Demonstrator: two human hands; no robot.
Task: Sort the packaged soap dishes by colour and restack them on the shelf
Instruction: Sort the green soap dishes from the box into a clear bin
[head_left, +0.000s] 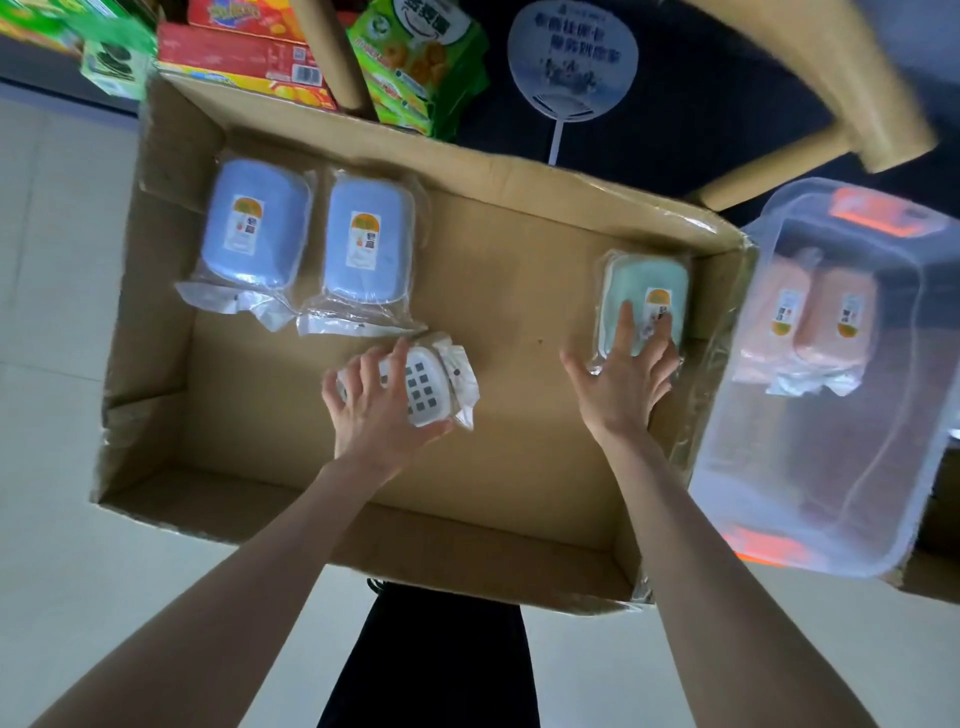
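Floor: you are looking down on pale glossy floor tiles (57, 291) with thin grout lines, at the left and along the bottom.
Far ground: beyond them you see a black floor area (685, 140).
Furniture: a light round wooden leg (332, 52) and a curved light wooden frame (841, 78) cross the top.
Clutter: a red cardboard snack box (234, 57), green biscuit bags (415, 67) and a round white hand fan (571, 57).
Light: dim and even, with a soft sheen on the tiles.

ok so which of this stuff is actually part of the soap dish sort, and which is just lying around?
Job: two blue soap dishes, white soap dish gripped by the left hand, green soap dish touched by the right hand, two pink soap dishes in the clear bin, cardboard box.
Lying about: red snack boxes, green biscuit packs, hand fan, wooden chair legs.
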